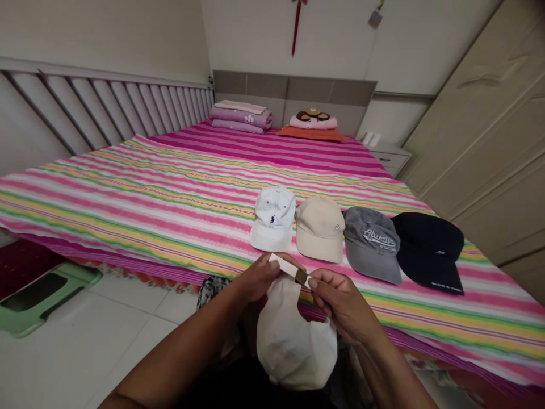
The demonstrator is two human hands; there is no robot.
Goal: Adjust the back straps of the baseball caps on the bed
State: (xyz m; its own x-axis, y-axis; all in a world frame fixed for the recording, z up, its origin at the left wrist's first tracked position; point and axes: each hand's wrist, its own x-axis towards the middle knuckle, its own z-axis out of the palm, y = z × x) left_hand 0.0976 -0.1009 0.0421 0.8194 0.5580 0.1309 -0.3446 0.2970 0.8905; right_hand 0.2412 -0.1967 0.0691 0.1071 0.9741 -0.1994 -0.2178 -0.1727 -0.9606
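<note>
A cream baseball cap [293, 346] hangs between my hands, its rear opening turned up and its crown toward me. My left hand [261, 278] pinches one end of the white back strap [281, 264]. At the strap's other end, beside the brass-coloured buckle [301, 276], the fingers of my right hand [340, 301] are closed on the strap. Just beyond lie a white cap [275, 218] with a dark rider logo, a beige cap [320, 230], a grey cap [372, 244] with "Always" lettering, and a black cap [430, 250], side by side.
The caps lie on a bed with a striped sheet [149, 193]. Folded purple bedding [240, 118] and an orange cushion [310, 133] sit by the headboard [293, 91]. A green stool [46, 295] stands on the tiled floor at left; a wardrobe [481, 119] rises at right.
</note>
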